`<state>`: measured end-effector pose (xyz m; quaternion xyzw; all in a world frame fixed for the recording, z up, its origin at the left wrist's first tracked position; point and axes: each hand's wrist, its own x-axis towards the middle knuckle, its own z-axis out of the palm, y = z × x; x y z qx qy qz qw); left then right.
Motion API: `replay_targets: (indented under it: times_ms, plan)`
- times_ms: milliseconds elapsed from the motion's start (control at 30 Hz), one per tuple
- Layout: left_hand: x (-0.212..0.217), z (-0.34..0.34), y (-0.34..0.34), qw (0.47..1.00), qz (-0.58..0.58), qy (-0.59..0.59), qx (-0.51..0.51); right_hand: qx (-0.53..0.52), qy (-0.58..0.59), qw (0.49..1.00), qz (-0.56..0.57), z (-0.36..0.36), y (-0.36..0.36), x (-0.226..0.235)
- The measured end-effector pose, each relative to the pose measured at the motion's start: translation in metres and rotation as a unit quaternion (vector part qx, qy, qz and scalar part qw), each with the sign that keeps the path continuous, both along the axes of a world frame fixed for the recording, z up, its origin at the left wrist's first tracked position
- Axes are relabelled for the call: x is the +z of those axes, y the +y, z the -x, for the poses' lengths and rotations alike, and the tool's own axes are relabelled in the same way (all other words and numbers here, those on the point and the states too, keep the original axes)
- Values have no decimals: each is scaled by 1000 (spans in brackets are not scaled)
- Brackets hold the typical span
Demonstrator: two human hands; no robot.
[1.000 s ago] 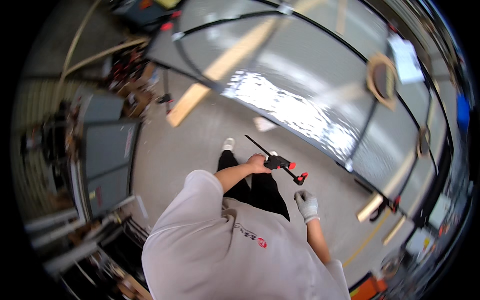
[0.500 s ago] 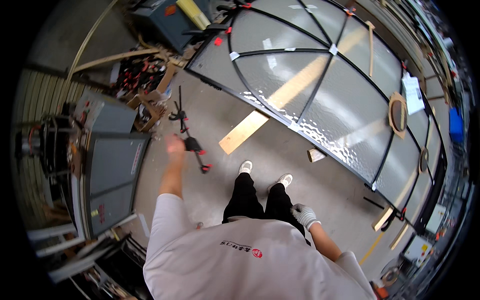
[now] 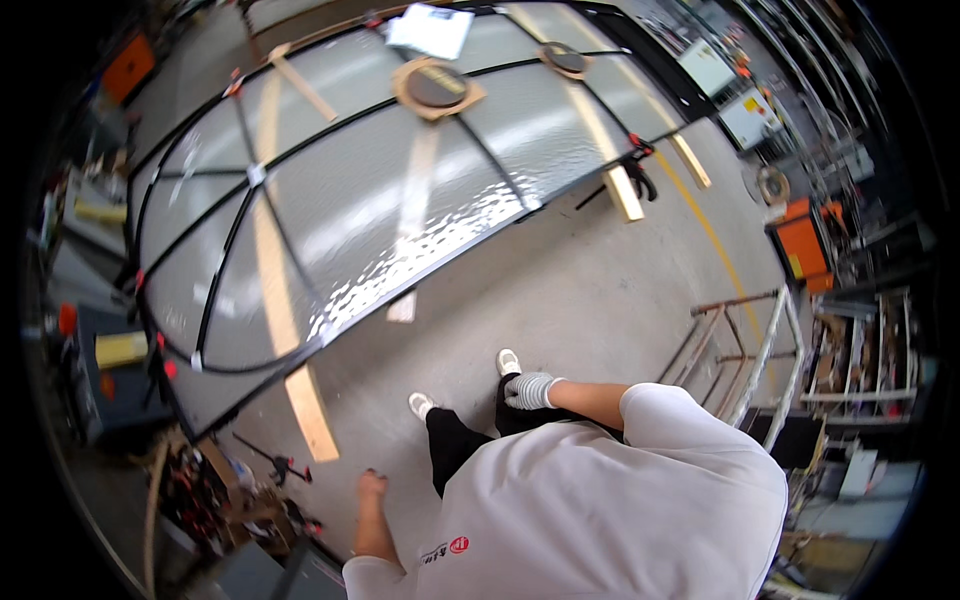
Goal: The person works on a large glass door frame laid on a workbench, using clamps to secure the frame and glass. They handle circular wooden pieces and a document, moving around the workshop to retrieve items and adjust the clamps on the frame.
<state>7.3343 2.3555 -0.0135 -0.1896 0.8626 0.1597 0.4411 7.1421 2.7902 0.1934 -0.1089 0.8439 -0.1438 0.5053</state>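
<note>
My left hand (image 3: 372, 485) is bare and low at my left side, above the floor. Its fingers look curled in; a small dark spot shows at its far end, too small to name. A black and red bar clamp (image 3: 280, 463) lies on the floor to its left, apart from it. My right hand (image 3: 530, 391) wears a striped grey-white work glove and hangs by my right thigh with fingers curled; whatever may be inside them is hidden. Ahead of me is a large glazed panel (image 3: 350, 240) with black curved bars, neither hand touching it.
Wooden beams (image 3: 315, 425) stick out from under the panel's near edge. A black clamp (image 3: 640, 170) grips that edge on the right. Round wooden pieces (image 3: 435, 88) and a paper sheet (image 3: 430, 32) lie on the panel. A metal rack (image 3: 770, 365) stands right; clamp-filled boxes (image 3: 200, 490) sit left.
My view and body have turned right, so the panel now stretches across in front. My left hand has swung back from beside the clamp. The gloved right hand stays near my thigh.
</note>
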Motion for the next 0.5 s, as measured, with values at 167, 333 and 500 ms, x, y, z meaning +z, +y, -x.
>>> replay_targets:
  times_ms: [167, 333, 500]
  plan:
    - [1, 92, 148, 980, -117, 123, -106, -119, 6, 993, 4, -25, 105, -25]
    - [46, 207, 307, 965, -130, 118, -193, -284, 11, 957, 64, -47, 233, -54]
    - [119, 278, 500, 914, -183, 89, -350, -463, 35, 883, 72, -40, 352, -70]
